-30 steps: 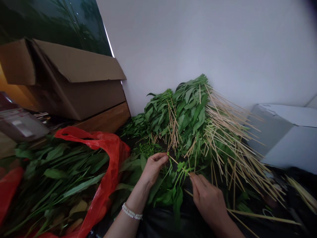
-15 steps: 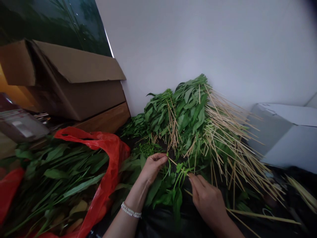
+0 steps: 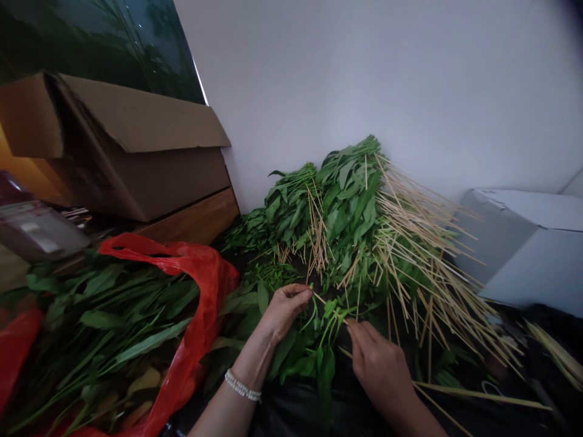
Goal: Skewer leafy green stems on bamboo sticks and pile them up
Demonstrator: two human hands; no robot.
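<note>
My right hand (image 3: 380,358) is closed around a thin wooden skewer (image 3: 320,298), which points up and to the left. Several leafy green stems (image 3: 334,312) are threaded on it, their leaves (image 3: 307,364) hanging below. With thumb and index finger, my left hand (image 3: 288,308) pinches a single green stem (image 3: 314,306) at the skewer's tip. Whether the tip has pierced that stem is too small to tell. A beaded bracelet (image 3: 242,386) circles my left wrist.
Finished-looking bundles of leafy skewers (image 3: 350,200) lean against the white wall (image 3: 364,73). On the left are a red plastic bag (image 3: 207,273) of loose greens (image 3: 104,321) and an open cardboard box (image 3: 168,176). A white box (image 3: 514,243) stands right. Black plastic (image 3: 291,406) covers the surface.
My left hand has shifted slightly to the right along with the pinched stem, close to the skewer's tip. My right hand has stayed almost still.
</note>
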